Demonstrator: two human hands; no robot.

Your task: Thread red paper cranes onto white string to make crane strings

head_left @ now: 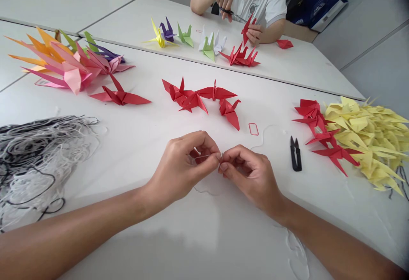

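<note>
White thread (204,157): pinched between both hands.
Left hand (182,167): fingers closed on the thread.
Right hand (252,175): fingers closed on its other end.
Red paper cranes (201,96): on bench (128,152), beyond the hands.

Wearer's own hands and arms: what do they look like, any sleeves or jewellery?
The left hand and right hand are ungloved, with no rings, watch or bracelet; nails look short. The left forearm and right forearm are bare to the frame's edge, no sleeves.

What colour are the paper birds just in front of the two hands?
Red. The paper birds show clearly in the head view.
</note>
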